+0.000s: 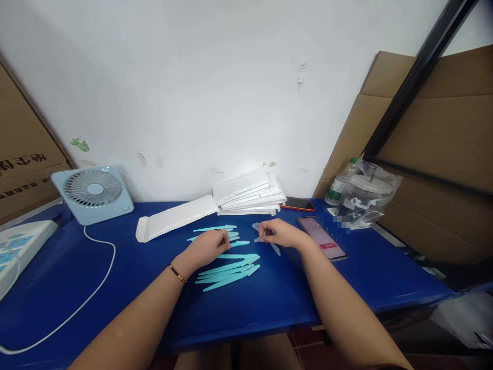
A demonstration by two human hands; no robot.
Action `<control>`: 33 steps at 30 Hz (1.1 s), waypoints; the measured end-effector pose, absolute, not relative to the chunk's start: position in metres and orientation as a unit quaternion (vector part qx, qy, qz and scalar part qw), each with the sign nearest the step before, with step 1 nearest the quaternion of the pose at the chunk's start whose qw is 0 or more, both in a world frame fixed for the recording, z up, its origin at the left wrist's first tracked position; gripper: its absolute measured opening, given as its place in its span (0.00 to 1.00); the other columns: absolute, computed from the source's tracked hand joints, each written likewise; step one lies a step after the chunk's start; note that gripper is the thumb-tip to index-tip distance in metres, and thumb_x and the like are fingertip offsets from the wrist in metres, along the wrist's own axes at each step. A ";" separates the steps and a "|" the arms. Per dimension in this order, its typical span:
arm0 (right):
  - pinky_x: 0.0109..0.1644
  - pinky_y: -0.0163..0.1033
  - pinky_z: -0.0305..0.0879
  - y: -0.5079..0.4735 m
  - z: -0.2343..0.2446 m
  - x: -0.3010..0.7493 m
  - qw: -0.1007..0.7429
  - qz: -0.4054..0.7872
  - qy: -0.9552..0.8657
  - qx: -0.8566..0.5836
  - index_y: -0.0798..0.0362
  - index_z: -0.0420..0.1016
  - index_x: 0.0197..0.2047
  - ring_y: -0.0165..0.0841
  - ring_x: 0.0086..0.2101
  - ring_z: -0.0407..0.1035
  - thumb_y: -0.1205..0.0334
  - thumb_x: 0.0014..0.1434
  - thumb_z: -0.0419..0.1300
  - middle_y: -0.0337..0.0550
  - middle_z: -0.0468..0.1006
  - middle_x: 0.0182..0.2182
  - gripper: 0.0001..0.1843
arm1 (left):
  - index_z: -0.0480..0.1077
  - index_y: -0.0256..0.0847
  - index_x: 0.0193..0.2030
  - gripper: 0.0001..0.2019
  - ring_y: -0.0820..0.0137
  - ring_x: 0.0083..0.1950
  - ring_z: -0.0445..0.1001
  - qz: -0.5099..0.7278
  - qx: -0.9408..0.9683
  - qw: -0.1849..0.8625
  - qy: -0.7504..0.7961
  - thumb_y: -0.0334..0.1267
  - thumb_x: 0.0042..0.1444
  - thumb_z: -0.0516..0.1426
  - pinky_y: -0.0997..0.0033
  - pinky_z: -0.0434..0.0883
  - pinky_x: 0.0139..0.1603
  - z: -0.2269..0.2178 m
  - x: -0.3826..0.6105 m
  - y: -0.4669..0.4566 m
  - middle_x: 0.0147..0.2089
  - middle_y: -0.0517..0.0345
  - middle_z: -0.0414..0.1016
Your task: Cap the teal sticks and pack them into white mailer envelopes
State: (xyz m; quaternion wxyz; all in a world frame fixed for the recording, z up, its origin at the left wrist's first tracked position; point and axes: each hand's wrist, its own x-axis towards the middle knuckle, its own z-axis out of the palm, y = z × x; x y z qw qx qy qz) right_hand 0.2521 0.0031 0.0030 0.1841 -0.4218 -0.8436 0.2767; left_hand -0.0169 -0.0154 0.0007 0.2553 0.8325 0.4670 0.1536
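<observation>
Several slim turquoise eyebrow razors (pixel 229 280) lie in a loose fan on the blue table, their heads pointing right. My left hand (pixel 208 248) is above the upper ones, its fingers closed in a pinch on an eyebrow razor (pixel 242 243), part of which the hand hides. To the right, my right hand (pixel 278 233) pinches a small clear plastic cap (pixel 256 226). More clear caps (pixel 276 250) lie on the table under and beside those fingers; how many is hard to see.
Behind the hands is a stack of white packets (pixel 248 192), with a single white packet (pixel 177 218) to its left. A phone (pixel 321 238) with a lit screen lies by my right forearm, another phone (pixel 298 204) behind. A blue fan (pixel 94 190) and bagged cup (pixel 365 195) flank the table.
</observation>
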 end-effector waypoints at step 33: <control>0.41 0.36 0.66 -0.006 0.006 0.217 0.376 0.226 -0.830 -0.344 0.50 0.80 0.33 0.32 0.36 0.71 0.66 0.49 0.64 0.43 0.76 0.36 0.06 | 0.64 0.41 0.35 0.13 0.71 0.29 0.69 0.214 0.766 0.351 0.495 0.49 0.56 0.49 0.73 0.62 0.29 -0.002 -0.024 -0.005 0.29 0.59 0.73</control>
